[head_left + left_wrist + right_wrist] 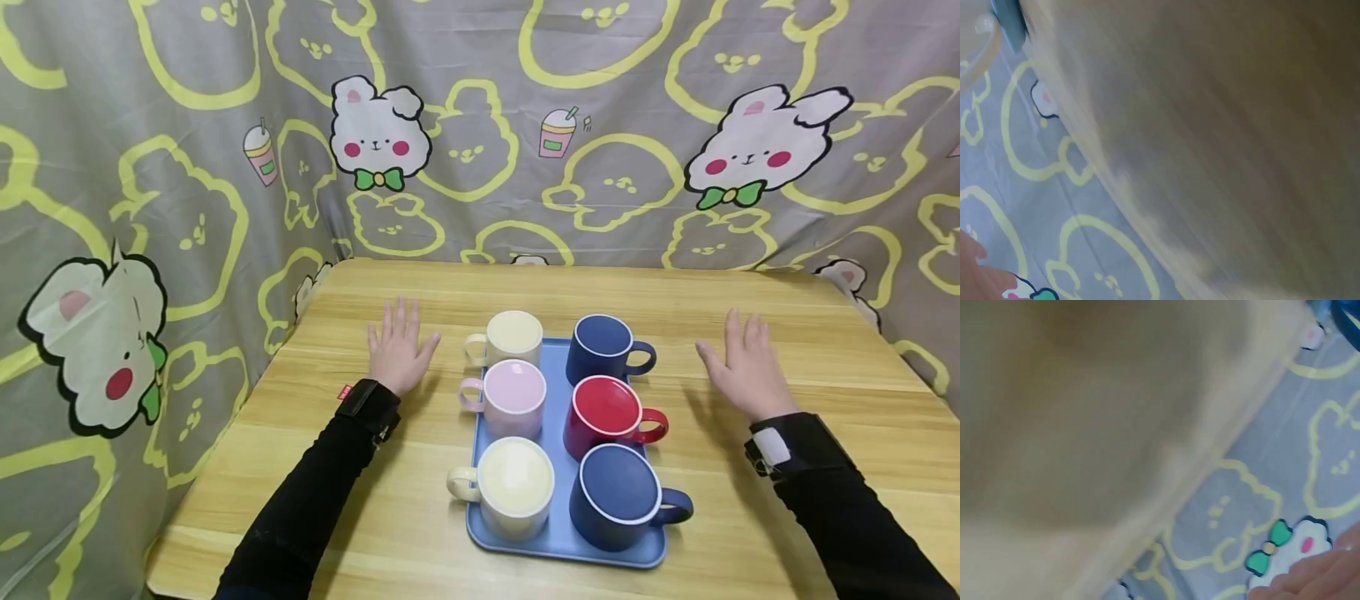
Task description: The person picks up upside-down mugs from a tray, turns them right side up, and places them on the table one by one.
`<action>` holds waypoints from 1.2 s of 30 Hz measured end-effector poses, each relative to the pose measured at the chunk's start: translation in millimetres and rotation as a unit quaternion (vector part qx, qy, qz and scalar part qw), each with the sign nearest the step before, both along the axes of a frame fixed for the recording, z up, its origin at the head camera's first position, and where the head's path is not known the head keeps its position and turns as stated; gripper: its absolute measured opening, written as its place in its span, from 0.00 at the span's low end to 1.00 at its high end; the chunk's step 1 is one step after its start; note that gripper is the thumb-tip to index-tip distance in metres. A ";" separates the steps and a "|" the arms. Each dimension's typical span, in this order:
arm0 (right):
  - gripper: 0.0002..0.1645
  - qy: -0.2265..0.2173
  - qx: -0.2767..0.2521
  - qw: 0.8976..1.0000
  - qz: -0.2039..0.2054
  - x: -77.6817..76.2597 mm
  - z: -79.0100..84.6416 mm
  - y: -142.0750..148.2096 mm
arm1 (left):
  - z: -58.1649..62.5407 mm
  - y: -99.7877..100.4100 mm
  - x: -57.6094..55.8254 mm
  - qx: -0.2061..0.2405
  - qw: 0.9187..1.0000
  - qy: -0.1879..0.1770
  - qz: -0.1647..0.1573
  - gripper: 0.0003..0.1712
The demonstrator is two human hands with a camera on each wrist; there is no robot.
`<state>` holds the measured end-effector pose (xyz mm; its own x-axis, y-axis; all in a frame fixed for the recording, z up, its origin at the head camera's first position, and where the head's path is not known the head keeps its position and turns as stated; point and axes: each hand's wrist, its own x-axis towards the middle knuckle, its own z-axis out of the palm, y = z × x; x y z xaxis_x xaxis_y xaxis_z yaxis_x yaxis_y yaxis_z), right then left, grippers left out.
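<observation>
black sleeves come in from the near left and near right, each ending at a dark wrist strap; the strap on the right bears a white patch. between the forearms, a blue tray sits on the wood-grain surface, carrying six upright mugs in two rows. along its left side stand a near cream mug, a pink mug and a far cream mug, handles pointing left; along its right side stand a near navy mug, a red mug and a far navy mug, handles pointing right. both hands are released, their fingers straight: the left hand is left of the tray, near the far cream mug's handle, and the right hand is right of it, nearest the far navy mug's handle. whether either palm touches the surface, it is hard to tell. grey fabric printed with yellow outlines and white rabbits hangs at the far side, left and right. both wrist views show mostly blurred surface and fabric.
</observation>
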<state>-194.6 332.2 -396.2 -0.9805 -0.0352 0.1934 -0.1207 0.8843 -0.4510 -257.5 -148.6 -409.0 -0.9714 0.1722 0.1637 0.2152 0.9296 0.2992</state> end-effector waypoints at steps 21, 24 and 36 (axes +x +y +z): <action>0.35 -0.158 -0.008 0.971 0.176 -32.4 28.8 -51.4 | -0.8 11.1 5.6 -0.012 0.999 -0.025 -0.025 0.40; 0.23 -0.169 -0.039 0.968 0.183 -36.6 18.7 -50.7 | -1.8 9.7 5.3 -0.010 0.999 -0.024 -0.025 0.40; 0.13 -0.267 -0.246 0.923 0.125 -41.9 -6.2 -48.1 | -3.2 7.6 4.9 -0.014 0.999 -0.024 -0.023 0.39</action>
